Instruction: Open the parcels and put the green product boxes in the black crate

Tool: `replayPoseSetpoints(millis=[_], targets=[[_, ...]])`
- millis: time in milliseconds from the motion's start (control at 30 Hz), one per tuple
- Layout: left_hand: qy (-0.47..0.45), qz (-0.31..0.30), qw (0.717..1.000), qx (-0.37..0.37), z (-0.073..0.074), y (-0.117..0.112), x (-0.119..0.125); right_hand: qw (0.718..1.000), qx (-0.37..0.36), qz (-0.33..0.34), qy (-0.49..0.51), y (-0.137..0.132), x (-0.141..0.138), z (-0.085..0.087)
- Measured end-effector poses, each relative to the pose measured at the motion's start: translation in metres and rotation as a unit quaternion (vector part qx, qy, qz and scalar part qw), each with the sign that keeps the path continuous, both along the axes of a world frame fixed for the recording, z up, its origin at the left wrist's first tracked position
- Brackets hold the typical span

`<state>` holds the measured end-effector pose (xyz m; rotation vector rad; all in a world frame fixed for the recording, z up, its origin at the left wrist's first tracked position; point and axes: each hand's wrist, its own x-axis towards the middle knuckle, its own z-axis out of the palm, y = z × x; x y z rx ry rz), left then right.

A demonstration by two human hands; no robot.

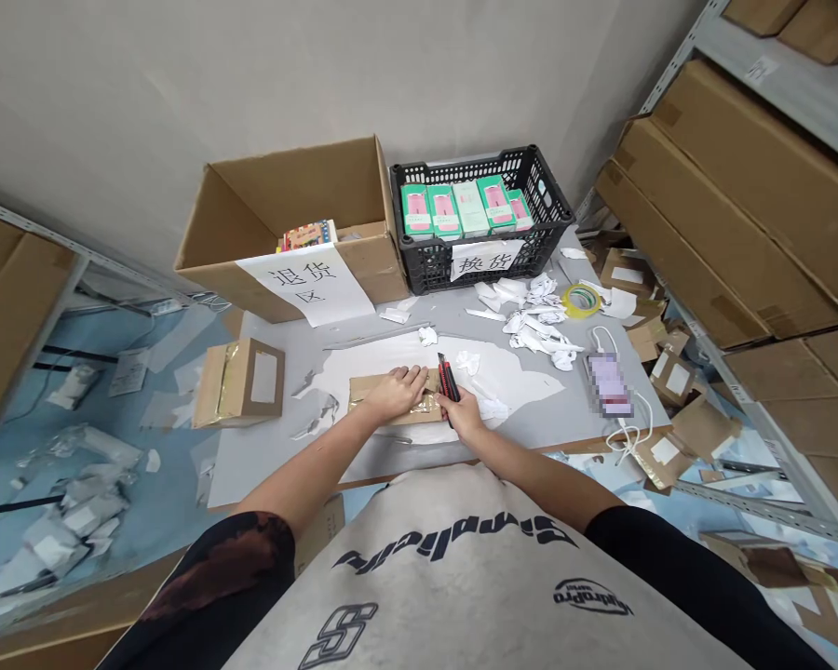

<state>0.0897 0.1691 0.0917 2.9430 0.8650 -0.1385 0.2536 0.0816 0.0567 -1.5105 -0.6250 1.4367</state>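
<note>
A pale grey T-shirt (453,577) fills the bottom of the view at 6 o'clock. It bears a black wordmark (453,545) that appears upside down, a large black letter S (339,636) toward 7 o'clock, and a small black logo (587,596) toward 5 o'clock. The black left sleeve (216,582) has a rust-brown blotch; the right sleeve (677,582) is plain black. The left hand (395,392) and right hand (465,414) are bare.

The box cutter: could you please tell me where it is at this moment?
The head view shows the box cutter in the right hand, at the right end of the cardboard parcel, beside the left hand.
</note>
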Motion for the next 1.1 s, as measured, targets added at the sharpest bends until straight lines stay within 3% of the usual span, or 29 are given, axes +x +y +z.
replayPoseSetpoints(millis=[133, 367, 500, 667, 1100], targets=[[-0.031, -0.012, 0.999, -0.015, -0.001, 0.002, -0.003, 1.0, 0.014, 0.021, 0.013, -0.01, 0.025, 0.013], [-0.058, 0.046, 0.997, -0.03, 0.004, -0.009, 0.002, 0.982, -0.033, 0.18, 0.054, -0.049, 0.079, 0.034], [-0.053, 0.069, 0.995, -0.041, 0.012, -0.013, 0.008, 0.978, -0.03, 0.204, 0.045, -0.05, 0.079, 0.035], [-0.018, 0.053, 0.995, -0.077, 0.02, -0.017, 0.013, 0.978, -0.041, 0.198, 0.054, -0.044, 0.076, 0.032], [0.01, 0.078, 0.99, -0.115, 0.012, -0.02, 0.016, 0.977, -0.052, 0.188, 0.089, -0.044, 0.069, 0.035]])
